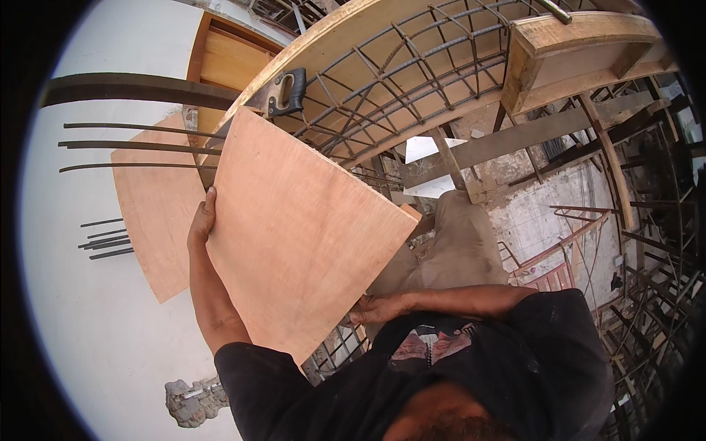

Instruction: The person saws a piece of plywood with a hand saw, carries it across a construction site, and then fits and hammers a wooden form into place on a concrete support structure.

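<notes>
A large plywood panel point(309, 228) stands tilted in front of my body, with a wooden strip point(409, 212) showing at its right corner. On its left edge, my left hand point(201, 217) is closed with the thumb up and the other fingers mostly hidden. My right hand point(368, 309) grips the lower right edge, its fingertips partly out of sight. Just beyond the panel's top corner is a handsaw point(287, 92) with a dark handle, resting by the curved wooden formwork point(323, 33).
A steel rebar cage point(397, 70) lies inside the formwork. Bare rebar ends point(132, 146) jut from the white wall point(81, 294) at left, beside another plywood sheet point(158, 213). A wooden frame point(573, 62) sits at upper right; planks point(544, 136) and props stand over the floor below.
</notes>
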`<state>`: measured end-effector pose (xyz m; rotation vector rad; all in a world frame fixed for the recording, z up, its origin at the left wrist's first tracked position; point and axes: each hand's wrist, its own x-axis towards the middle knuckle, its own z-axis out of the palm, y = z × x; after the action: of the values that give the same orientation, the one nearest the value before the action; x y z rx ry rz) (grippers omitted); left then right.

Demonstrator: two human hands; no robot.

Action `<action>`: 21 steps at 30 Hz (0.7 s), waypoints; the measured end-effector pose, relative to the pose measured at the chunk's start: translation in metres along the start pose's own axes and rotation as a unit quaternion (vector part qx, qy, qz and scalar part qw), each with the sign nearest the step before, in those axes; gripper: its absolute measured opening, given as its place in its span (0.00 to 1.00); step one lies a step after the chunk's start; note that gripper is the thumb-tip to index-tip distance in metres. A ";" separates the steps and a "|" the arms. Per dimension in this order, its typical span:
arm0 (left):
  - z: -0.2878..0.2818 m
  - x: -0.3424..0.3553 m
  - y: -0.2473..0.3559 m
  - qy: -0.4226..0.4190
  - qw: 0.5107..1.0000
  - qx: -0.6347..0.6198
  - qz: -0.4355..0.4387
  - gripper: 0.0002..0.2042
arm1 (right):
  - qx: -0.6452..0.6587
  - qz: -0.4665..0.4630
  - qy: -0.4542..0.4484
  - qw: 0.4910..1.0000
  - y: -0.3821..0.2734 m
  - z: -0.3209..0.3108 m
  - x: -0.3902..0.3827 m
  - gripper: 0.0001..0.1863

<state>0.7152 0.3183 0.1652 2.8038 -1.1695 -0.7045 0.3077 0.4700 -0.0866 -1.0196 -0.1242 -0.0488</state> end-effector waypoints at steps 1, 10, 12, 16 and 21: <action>0.013 0.006 0.003 -0.012 1.000 0.008 0.009 0.51 | 0.097 0.010 -0.020 0.995 -0.001 0.000 0.001 0.59; 0.067 0.030 -0.007 0.072 0.996 0.017 0.048 0.43 | 0.163 0.103 -0.015 0.981 -0.019 -0.021 -0.020 0.56; 0.069 0.033 -0.016 0.084 0.995 -0.001 0.062 0.42 | 0.188 0.119 -0.044 0.974 -0.029 -0.026 -0.020 0.56; 0.076 0.035 -0.020 0.113 0.992 0.001 0.056 0.39 | 0.090 0.067 -0.028 0.993 -0.037 -0.051 -0.034 0.54; 0.080 0.037 -0.023 0.125 0.990 -0.020 0.066 0.36 | 0.217 -0.063 0.257 0.940 -0.084 -0.067 -0.104 0.66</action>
<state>0.7202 0.3215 0.0744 2.6536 -1.2628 -0.3502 0.2016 0.3668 -0.0631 -0.5302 0.2695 -0.3865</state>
